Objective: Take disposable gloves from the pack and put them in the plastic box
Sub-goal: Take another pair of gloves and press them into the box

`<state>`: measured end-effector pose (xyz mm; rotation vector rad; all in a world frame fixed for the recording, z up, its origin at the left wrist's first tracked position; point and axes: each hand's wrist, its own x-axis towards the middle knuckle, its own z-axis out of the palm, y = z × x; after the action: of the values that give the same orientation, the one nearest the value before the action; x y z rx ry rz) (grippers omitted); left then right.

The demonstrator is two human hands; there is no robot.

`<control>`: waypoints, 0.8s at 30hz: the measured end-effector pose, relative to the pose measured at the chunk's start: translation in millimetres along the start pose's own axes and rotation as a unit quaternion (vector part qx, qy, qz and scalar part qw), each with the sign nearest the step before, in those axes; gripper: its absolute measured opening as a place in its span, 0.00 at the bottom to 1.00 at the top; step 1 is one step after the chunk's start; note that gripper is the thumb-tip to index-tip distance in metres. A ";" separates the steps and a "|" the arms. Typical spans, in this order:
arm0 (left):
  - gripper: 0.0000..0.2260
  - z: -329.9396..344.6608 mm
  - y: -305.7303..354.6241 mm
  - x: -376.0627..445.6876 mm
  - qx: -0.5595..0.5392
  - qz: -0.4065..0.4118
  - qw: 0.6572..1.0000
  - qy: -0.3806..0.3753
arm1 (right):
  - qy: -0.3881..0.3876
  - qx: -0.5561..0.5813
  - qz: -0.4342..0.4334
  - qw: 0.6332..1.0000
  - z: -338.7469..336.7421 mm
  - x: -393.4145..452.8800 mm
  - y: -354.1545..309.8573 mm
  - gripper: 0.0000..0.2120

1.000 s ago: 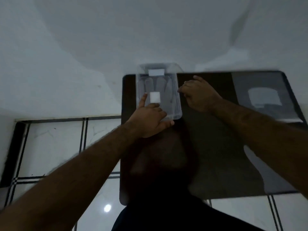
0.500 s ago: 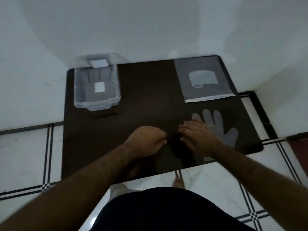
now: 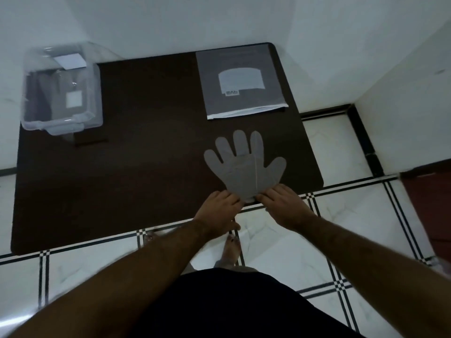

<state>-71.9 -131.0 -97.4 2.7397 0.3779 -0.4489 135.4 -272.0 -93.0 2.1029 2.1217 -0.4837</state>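
A thin grey disposable glove (image 3: 244, 167) lies flat on the dark table (image 3: 146, 142), fingers pointing away from me, near the table's front edge on the right. My left hand (image 3: 219, 211) pinches the left corner of its cuff. My right hand (image 3: 280, 206) pinches the right corner. The flat grey glove pack (image 3: 244, 81) lies at the back right. The clear plastic box (image 3: 97, 98) stands at the back left corner and holds a grey glove (image 3: 44, 93).
White walls close in behind and at both sides of the table. White floor tiles with black lines lie in front. My bare feet (image 3: 229, 250) show under the front edge. A reddish surface (image 3: 429, 206) is at the far right.
Both hands left the box at the back left, came to the front right and took hold of the glove's cuff. The view swung right and downwards.
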 end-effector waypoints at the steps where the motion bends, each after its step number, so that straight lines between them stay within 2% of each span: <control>1: 0.26 5.1 4.0 -0.6 0.011 -0.007 1.000 0.009 | 0.024 0.001 -0.007 1.000 2.4 -0.3 0.4 0.22; 6: 0.09 11.2 6.2 -4.6 0.014 -0.026 0.996 0.085 | 0.048 0.007 -0.004 0.999 -0.1 0.3 -1.9 0.13; 10: 0.08 -4.3 -2.9 -8.0 -0.094 -0.050 0.986 0.129 | 0.096 0.093 0.023 0.991 -15.2 6.2 -5.5 0.07; 13: 0.06 -30.8 -21.2 -19.7 -0.205 -0.083 0.959 0.179 | 0.126 0.190 0.019 0.973 -49.2 29.2 -12.2 0.08; 15: 0.05 -47.2 -40.5 -33.5 -0.283 -0.125 0.920 0.240 | 0.140 0.233 0.020 0.962 -80.7 54.6 -18.5 0.10; 18: 0.05 -73.9 -69.8 -60.0 -0.447 -0.198 0.813 0.317 | 0.159 0.308 -0.013 0.938 -131.2 100.4 -36.0 0.10; 21: 0.04 -105.8 -104.1 -84.9 -0.542 -0.219 0.723 0.368 | 0.134 0.349 -0.025 0.927 -177.5 147.6 -63.8 0.10; 24: 0.05 -133.3 -147.5 -111.8 -0.597 -0.227 0.676 0.367 | 0.097 0.366 -0.037 0.925 -215.2 196.8 -94.3 0.09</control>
<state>-185.2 29.2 18.8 1.3377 1.0749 0.6670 66.3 -17.9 63.9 2.5096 2.3843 -1.3019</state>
